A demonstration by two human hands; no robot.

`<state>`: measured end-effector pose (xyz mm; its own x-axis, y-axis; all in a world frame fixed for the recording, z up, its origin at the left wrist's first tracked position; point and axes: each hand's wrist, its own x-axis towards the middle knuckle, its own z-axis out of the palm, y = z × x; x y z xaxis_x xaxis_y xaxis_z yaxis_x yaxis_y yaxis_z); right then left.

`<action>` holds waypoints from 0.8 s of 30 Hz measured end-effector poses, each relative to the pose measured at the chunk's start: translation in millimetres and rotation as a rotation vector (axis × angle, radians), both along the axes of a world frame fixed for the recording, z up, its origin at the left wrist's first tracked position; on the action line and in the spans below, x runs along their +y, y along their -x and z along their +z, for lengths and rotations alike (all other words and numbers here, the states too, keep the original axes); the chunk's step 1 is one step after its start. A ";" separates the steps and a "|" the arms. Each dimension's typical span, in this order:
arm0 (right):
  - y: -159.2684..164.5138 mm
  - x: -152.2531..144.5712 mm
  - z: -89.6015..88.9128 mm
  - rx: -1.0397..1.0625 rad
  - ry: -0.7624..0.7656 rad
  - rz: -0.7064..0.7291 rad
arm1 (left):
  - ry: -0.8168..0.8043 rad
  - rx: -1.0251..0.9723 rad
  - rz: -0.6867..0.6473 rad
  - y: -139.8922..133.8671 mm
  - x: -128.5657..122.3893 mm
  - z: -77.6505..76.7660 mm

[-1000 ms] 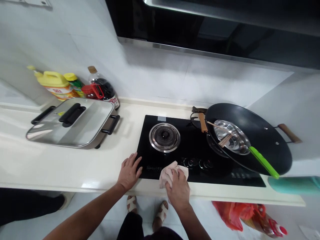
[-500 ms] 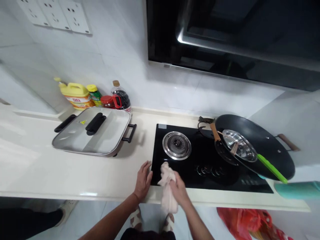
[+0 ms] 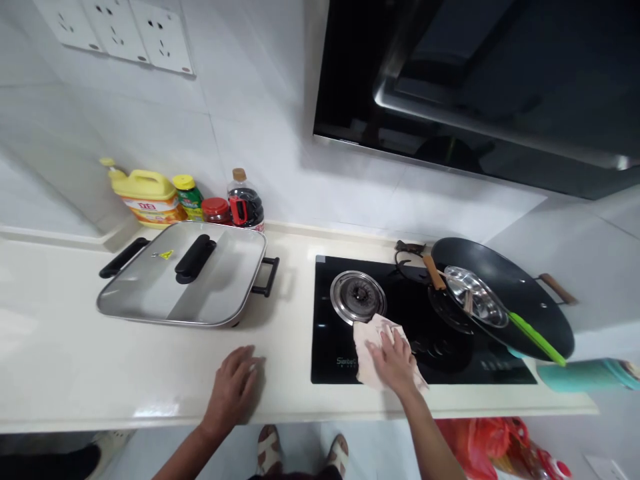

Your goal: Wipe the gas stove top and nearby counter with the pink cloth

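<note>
My right hand [image 3: 395, 363] lies flat on a pale pink cloth [image 3: 369, 367], fingers spread, pressing it against the black glass cooktop [image 3: 333, 327]. The cloth is spread out between the round metal burner [image 3: 359, 297] and the cooktop's front edge, covering part of the knobs. On the white counter [image 3: 285, 373], left of the cooktop, rests my left hand [image 3: 233, 387]; its fingers are loosely bent and apart, and I see nothing in it.
A lidded electric pan [image 3: 150, 287] stands left, before a yellow jug [image 3: 147, 193] and a dark sauce bottle [image 3: 246, 200]. A wok [image 3: 505, 267] holding a steel bowl [image 3: 470, 287] covers the right burner. A range hood [image 3: 475, 87] overhangs. A turquoise bottle [image 3: 580, 375] lies right.
My right hand has gone from gripping the bunched cloth at the front edge to pressing it spread out on the cooktop, farther right. My left hand has shifted left along the counter.
</note>
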<state>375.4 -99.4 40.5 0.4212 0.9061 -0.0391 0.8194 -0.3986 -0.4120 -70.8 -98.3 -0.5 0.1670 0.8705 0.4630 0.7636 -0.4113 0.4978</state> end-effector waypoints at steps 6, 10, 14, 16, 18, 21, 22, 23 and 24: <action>77.6 20.2 -12.0 -0.148 -0.107 0.033 | 0.105 0.221 0.059 -0.8 0.4 12.2; 134.2 20.5 -3.9 -0.131 -0.150 0.238 | 0.110 0.246 0.047 -3.7 -2.0 15.7; 175.2 8.0 0.9 0.044 -0.188 0.452 | 0.114 0.260 0.060 -0.1 -1.3 14.2; 179.8 3.3 -3.0 0.195 -0.251 0.509 | 0.116 0.263 0.064 1.8 0.1 11.5; 170.0 5.1 -6.9 0.369 -0.338 0.481 | 0.112 0.267 0.057 3.1 1.5 7.8; 127.7 25.3 -0.6 0.527 -0.453 0.354 | 0.096 0.272 0.056 4.3 3.1 2.4; 107.0 36.0 5.6 0.526 -0.481 0.325 | 0.090 0.275 0.059 4.8 3.7 1.1; 83.8 47.8 13.2 0.494 -0.508 0.307 | 0.083 0.279 0.063 5.3 4.2 0.1; 58.7 60.3 21.5 0.446 -0.523 0.303 | 0.077 0.283 0.065 6.0 4.9 -0.7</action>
<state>316.7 -39.1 62.0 0.1953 0.9272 0.3196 0.5729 0.1566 -0.8046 -76.8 -93.4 -1.2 0.2226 0.9144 0.3381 0.9000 -0.3260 0.2892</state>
